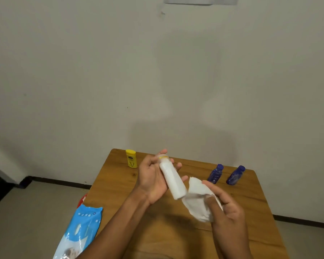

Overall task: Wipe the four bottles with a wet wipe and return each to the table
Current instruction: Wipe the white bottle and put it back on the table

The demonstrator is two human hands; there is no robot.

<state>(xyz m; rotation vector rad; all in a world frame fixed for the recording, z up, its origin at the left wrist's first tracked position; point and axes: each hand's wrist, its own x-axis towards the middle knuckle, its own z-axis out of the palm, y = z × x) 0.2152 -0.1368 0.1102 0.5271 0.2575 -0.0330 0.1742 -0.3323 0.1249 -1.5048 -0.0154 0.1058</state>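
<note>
My left hand (153, 178) holds a white bottle (173, 179) tilted above the wooden table (251, 206), its yellow-ringed top pointing away from me. My right hand (225, 205) grips a crumpled white wet wipe (198, 198) that touches the bottle's lower end. A yellow bottle (131, 158) stands upright at the far left of the table. Two dark blue bottles (215, 173) (235, 175) stand side by side at the far right.
A blue and white pack of wet wipes (82, 228) lies on the table's left front edge, hanging partly over it. Something red (82, 200) peeks out behind the pack. A plain wall rises just beyond the table, with grey floor on both sides.
</note>
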